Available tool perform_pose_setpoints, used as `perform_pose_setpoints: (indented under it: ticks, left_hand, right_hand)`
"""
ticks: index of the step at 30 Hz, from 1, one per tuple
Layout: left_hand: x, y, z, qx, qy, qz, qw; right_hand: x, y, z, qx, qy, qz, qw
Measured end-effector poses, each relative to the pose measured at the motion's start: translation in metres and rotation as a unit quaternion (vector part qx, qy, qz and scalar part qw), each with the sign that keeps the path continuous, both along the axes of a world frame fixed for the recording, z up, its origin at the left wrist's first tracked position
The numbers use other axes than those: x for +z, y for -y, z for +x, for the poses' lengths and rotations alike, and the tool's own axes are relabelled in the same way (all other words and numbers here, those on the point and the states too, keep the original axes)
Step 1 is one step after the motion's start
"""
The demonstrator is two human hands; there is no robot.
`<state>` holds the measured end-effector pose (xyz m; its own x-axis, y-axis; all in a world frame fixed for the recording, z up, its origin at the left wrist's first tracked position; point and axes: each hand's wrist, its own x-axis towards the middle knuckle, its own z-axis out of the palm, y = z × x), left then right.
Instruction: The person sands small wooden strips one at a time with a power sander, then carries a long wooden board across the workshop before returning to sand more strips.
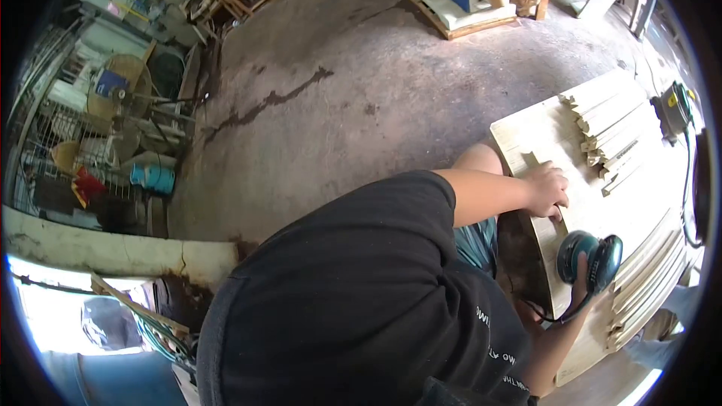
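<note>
Left hand [547, 188] presses flat on a wood strip [543, 180] lying on the counter [519, 139], fingers spread over it. Right hand [580, 286] grips the teal sander [590, 259], sitting on the counter just beside that strip. Stacked slats [613, 131] lie beyond, and another sander [674, 111] rests at the far edge.

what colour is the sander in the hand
Teal-green sander with dark parts, seen in the head view.
</note>
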<state>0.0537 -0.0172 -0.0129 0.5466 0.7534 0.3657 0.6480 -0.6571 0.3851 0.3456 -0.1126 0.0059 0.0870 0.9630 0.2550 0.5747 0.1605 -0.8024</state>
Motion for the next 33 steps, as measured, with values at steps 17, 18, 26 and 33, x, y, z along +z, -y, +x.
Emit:
perform_pose_setpoints:
  ticks: [17, 18, 26, 33]
  left_hand:
    - [-0.017, -0.002, 0.006, -0.001, 0.006, 0.026, 1.000]
    - [-0.019, -0.004, 0.004, 0.001, 0.012, 0.051, 0.999]
    - [-0.001, 0.002, -0.003, -0.009, 0.019, 0.018, 1.000]
    - [0.002, -0.001, 0.005, -0.006, -0.057, -0.041, 0.998]
  right_hand:
    - [-0.005, 0.017, 0.016, -0.070, -0.056, -0.008, 0.996]
    - [0.009, 0.011, -0.004, -0.063, -0.060, -0.027, 0.996]
    - [0.028, 0.012, 0.000, -0.078, -0.020, -0.030, 0.996]
    - [0.054, 0.061, 0.051, -0.129, 0.019, 0.051, 0.990]
